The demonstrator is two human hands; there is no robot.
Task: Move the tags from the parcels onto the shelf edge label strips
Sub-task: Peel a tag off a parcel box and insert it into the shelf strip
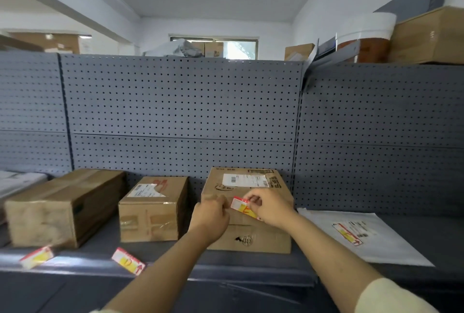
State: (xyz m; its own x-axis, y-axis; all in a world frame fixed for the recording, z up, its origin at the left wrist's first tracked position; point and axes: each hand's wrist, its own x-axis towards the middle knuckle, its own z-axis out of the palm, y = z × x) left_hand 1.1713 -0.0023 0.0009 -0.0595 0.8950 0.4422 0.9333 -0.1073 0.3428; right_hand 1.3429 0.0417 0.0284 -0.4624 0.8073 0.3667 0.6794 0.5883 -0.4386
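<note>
A red, white and yellow tag (244, 208) lies on top of the large cardboard parcel (251, 237) in the middle of the shelf. My right hand (270, 208) pinches the tag's right end. My left hand (212, 213) has its fingers closed at the tag's left end, touching the box. Two similar tags sit on the shelf edge strip (226, 272): one at far left (37, 257), one (128, 260) left of my forearm. Another tag (347, 234) lies on a white flat mailer (364, 234) at right.
Two more cardboard parcels stand on the shelf, a long one (65, 207) at left and a smaller one (153, 209) beside it. Grey pegboard (180, 101) backs the shelf. More boxes (426, 36) are stacked on top at upper right.
</note>
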